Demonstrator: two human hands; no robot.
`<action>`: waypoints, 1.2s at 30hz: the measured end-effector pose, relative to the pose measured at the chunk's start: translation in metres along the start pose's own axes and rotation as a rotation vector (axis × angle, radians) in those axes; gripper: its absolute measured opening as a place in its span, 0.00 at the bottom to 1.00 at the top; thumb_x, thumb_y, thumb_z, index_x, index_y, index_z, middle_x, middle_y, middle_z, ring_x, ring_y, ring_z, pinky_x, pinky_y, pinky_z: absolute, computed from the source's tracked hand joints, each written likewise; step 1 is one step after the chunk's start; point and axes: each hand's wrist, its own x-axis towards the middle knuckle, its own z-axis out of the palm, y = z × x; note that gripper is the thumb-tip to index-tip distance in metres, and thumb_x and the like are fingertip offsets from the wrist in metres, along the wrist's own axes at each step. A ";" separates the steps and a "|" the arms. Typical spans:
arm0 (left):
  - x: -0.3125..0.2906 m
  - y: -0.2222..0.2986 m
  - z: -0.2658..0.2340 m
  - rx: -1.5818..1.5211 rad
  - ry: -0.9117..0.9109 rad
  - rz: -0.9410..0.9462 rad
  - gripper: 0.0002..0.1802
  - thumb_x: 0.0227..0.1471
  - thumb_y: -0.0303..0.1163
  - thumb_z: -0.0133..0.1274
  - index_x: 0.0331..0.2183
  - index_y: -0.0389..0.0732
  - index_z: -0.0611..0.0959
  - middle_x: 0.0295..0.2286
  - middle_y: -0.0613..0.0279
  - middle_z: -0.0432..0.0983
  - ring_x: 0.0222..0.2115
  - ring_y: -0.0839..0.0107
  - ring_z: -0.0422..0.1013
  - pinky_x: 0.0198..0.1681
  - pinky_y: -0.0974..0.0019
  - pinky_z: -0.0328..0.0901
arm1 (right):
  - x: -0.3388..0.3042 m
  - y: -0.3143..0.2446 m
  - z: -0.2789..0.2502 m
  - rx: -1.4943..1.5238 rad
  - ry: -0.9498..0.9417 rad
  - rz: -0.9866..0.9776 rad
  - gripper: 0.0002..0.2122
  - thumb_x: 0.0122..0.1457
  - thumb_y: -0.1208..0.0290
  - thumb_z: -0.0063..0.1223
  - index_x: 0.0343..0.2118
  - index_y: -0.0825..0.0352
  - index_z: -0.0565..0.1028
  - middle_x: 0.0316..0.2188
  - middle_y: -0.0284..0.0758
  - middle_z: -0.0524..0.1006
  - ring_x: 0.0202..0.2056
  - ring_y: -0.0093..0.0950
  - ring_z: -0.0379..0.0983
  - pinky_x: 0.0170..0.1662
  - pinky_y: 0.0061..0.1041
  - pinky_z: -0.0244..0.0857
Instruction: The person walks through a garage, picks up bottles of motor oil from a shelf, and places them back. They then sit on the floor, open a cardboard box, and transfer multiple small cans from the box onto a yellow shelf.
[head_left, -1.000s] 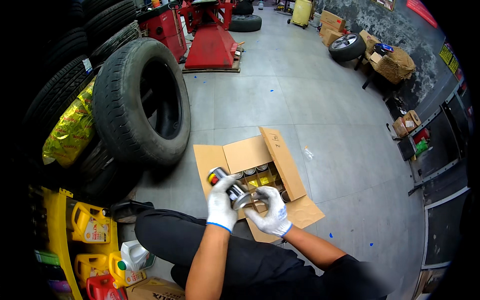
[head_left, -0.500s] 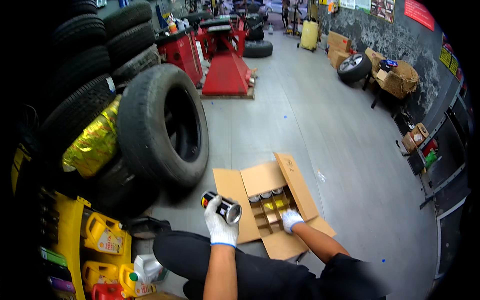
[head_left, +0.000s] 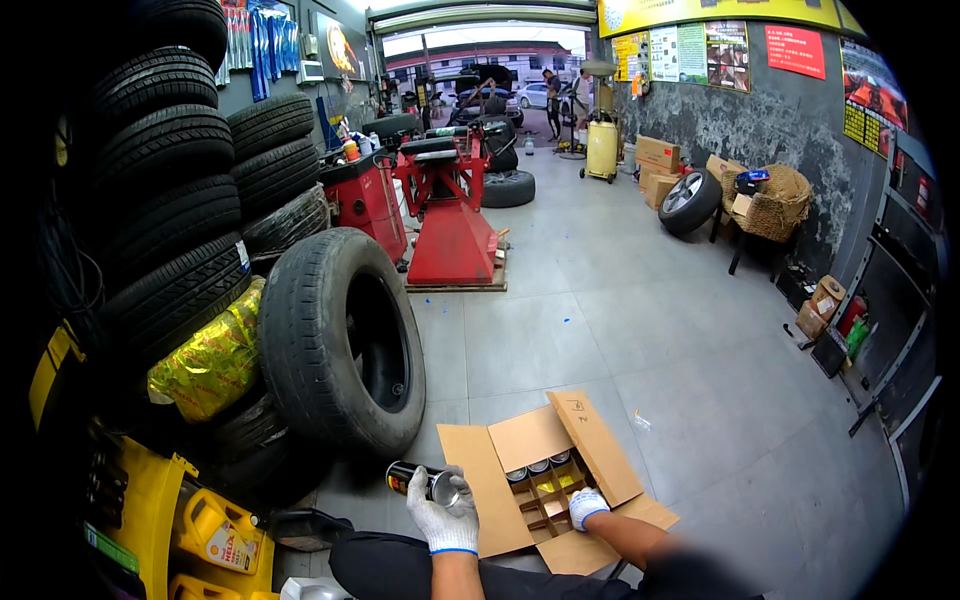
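Tyre (head_left: 340, 345) leans upright at my left; cardboard box (head_left: 545, 490) lies open on the floor. My left hand (head_left: 443, 510) grips a can (head_left: 420, 482) clear of it; my right hand (head_left: 586, 506) reaches into the dividers. Unpacking is underway; next calls for seating fingers on another can.

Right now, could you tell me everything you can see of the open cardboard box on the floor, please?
The cardboard box is plain brown, sitting on the grey tiled floor with all its flaps folded outward. A cardboard grid divides the inside into cells; several along the far row hold cans with shiny tops, and nearer cells look empty. The right hand, in a white glove, reaches into it at the near edge. The left hand holds a dark spray can just left of the box.
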 end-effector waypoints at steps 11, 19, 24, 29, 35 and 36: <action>0.018 0.007 -0.012 0.134 0.042 0.109 0.22 0.63 0.53 0.64 0.33 0.44 0.80 0.26 0.60 0.78 0.25 0.69 0.74 0.27 0.68 0.71 | -0.148 -0.027 -0.247 0.306 0.411 -0.081 0.26 0.55 0.57 0.74 0.49 0.74 0.81 0.47 0.55 0.82 0.53 0.49 0.80 0.60 0.46 0.76; 0.020 -0.011 -0.007 0.255 -0.014 0.102 0.19 0.60 0.45 0.63 0.45 0.45 0.79 0.39 0.57 0.81 0.46 0.49 0.81 0.52 0.36 0.77 | -0.210 -0.080 -0.312 1.109 0.637 -0.193 0.34 0.48 0.51 0.83 0.49 0.75 0.82 0.47 0.48 0.80 0.39 0.33 0.86 0.46 0.32 0.83; 0.014 -0.006 -0.007 0.329 -0.102 0.009 0.19 0.59 0.45 0.60 0.44 0.40 0.79 0.34 0.52 0.81 0.39 0.50 0.82 0.50 0.38 0.79 | -0.198 -0.112 -0.303 1.157 0.770 -0.249 0.33 0.48 0.52 0.84 0.49 0.72 0.82 0.41 0.43 0.80 0.39 0.34 0.83 0.47 0.33 0.80; 0.007 0.004 -0.002 0.330 -0.096 0.031 0.21 0.55 0.48 0.59 0.33 0.36 0.82 0.27 0.50 0.80 0.29 0.51 0.80 0.39 0.49 0.79 | -0.146 -0.097 -0.237 1.717 0.332 -0.453 0.20 0.70 0.63 0.66 0.55 0.75 0.79 0.48 0.46 0.84 0.42 0.28 0.86 0.49 0.29 0.80; -0.001 0.008 0.002 0.366 -0.099 0.107 0.20 0.55 0.46 0.60 0.35 0.36 0.82 0.27 0.51 0.80 0.31 0.51 0.80 0.41 0.45 0.79 | -0.050 -0.018 -0.103 0.665 0.121 0.239 0.34 0.69 0.41 0.53 0.56 0.74 0.83 0.59 0.59 0.82 0.62 0.54 0.79 0.67 0.47 0.71; -0.002 0.006 0.005 0.337 -0.113 0.094 0.19 0.56 0.46 0.60 0.34 0.36 0.82 0.27 0.51 0.80 0.30 0.51 0.80 0.41 0.45 0.79 | -0.045 -0.004 -0.075 0.616 0.160 0.279 0.34 0.69 0.44 0.53 0.61 0.75 0.79 0.64 0.60 0.77 0.66 0.53 0.76 0.70 0.47 0.70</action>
